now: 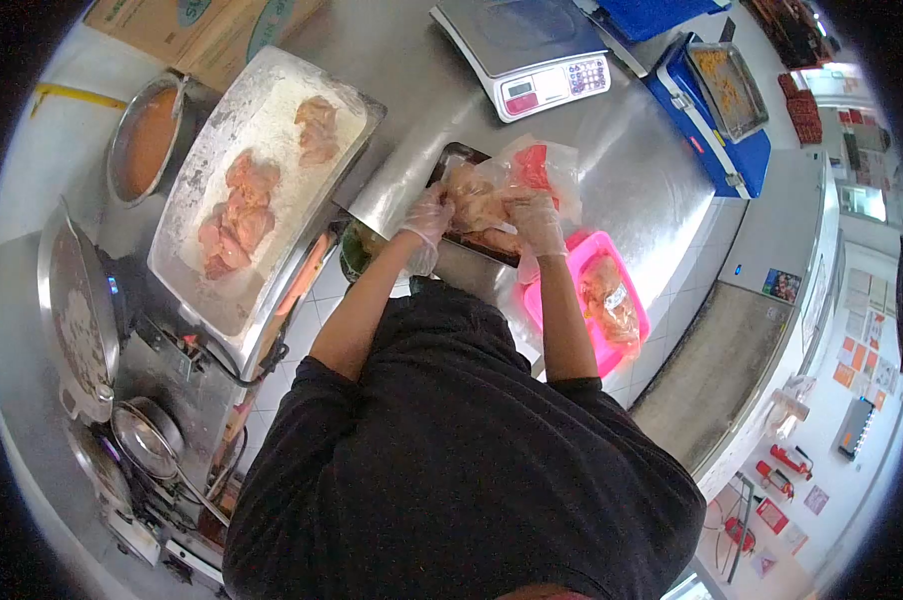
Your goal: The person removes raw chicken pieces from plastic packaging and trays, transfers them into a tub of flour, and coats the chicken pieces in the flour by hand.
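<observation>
Both my hands wear clear plastic gloves and work over a dark rectangular tray [456, 152] on the steel table. My left hand [431, 216] is closed on the left side of some raw chicken [472, 197]. On the other side, my right hand [538, 222] grips a clear plastic bag [564, 165] with red print, close against the chicken. The fingertips of both hands are partly hidden. More raw meat lies low in the tray. Just right of it, a pink tub [536, 300] holds bagged raw chicken [609, 300].
At left, a large tray of flour [290, 100] carries several raw chicken pieces [240, 215]. Beyond it stands a bowl of orange-brown mixture [149, 145]. A digital scale [522, 55] sits at the back, with a blue cooler box [697, 120] to its right. A wide pan [77, 310] is far left.
</observation>
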{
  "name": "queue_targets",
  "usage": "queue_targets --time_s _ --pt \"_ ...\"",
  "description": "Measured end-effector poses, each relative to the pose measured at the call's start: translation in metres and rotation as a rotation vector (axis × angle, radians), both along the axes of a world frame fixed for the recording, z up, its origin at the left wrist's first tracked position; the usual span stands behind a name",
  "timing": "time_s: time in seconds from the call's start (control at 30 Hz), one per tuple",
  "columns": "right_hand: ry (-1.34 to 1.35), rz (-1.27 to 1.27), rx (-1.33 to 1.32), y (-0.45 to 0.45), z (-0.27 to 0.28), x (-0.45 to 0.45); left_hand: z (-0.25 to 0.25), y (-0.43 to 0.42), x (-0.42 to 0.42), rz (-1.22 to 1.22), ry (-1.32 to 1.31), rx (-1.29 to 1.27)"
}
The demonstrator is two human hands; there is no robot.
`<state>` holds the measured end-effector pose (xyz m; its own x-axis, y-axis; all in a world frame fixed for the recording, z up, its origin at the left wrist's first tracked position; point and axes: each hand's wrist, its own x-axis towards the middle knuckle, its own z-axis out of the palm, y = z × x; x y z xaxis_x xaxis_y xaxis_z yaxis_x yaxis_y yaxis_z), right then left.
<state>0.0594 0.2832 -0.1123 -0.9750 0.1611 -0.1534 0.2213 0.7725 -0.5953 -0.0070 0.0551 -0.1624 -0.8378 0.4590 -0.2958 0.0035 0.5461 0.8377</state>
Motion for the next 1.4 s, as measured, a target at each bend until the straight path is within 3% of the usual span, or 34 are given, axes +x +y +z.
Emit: queue_targets --time_s 0.1,0.17,0.2,0.27,0.3,0.37,0.43,0.53,0.63,0.73,0.83,0.93,1.03,1.13,1.23,1.3,1.37,1.4 --pt "-0.101 0.348 0.506 0.020 -0.074 -0.004 -0.005 0.001 0.014 0.073 0.013 0.120" --pt "-0.035 0.461 0.381 0.013 -0.064 -0.006 -0.001 0.004 0.020 0.125 0.111 0.136" --pt "0.050 0.446 0.086 -0.006 -0.009 -0.004 0.002 0.006 0.020 0.156 0.069 0.107" --pt "0.290 0.535 -0.039 -0.012 0.009 -0.001 0.010 0.008 0.020 0.220 -0.019 0.055" --pt "0.451 0.644 0.132 -0.006 -0.004 0.001 0.004 0.009 0.021 0.239 -0.013 0.078" --pt "0.457 0.874 0.544 0.004 -0.018 0.001 -0.006 0.010 0.022 0.279 0.005 0.123" --pt "0.113 1.087 1.022 -0.004 0.011 -0.008 0.005 0.009 0.023 0.260 -0.002 0.077" --pt "0.023 0.850 0.667 -0.009 0.004 -0.009 -0.018 0.012 0.023 0.260 0.083 0.082" --pt "0.315 0.883 0.785 -0.017 0.011 -0.007 -0.023 0.011 0.023 0.209 0.146 0.024" --pt "0.199 0.782 0.654 -0.021 -0.004 -0.011 -0.008 0.013 0.020 0.215 0.008 0.038" --pt "0.117 0.264 -0.040 -0.029 0.010 -0.012 -0.010 0.010 0.020 0.231 -0.024 0.056" --pt "-0.027 0.216 -0.059 -0.017 0.024 -0.007 -0.004 0.006 0.023 0.206 -0.018 0.012" --pt "-0.080 0.486 -0.033 -0.005 0.024 -0.006 -0.012 0.008 0.020 0.174 0.021 -0.042" --pt "0.078 0.574 0.129 -0.008 -0.015 -0.006 -0.006 0.007 0.021 0.127 0.028 -0.021" --pt "0.465 1.022 0.699 -0.003 -0.041 -0.012 -0.029 0.006 0.021 0.083 0.048 -0.006" --pt "0.495 1.122 1.106 0.002 -0.036 -0.015 -0.035 0.007 0.018 0.078 0.041 0.014" --pt "0.279 1.064 1.034 0.006 -0.021 -0.021 -0.039 0.008 0.017 0.091 -0.001 0.048" --pt "0.053 0.945 0.758 -0.005 0.024 -0.028 -0.036 0.009 0.017 0.104 -0.002 0.014"
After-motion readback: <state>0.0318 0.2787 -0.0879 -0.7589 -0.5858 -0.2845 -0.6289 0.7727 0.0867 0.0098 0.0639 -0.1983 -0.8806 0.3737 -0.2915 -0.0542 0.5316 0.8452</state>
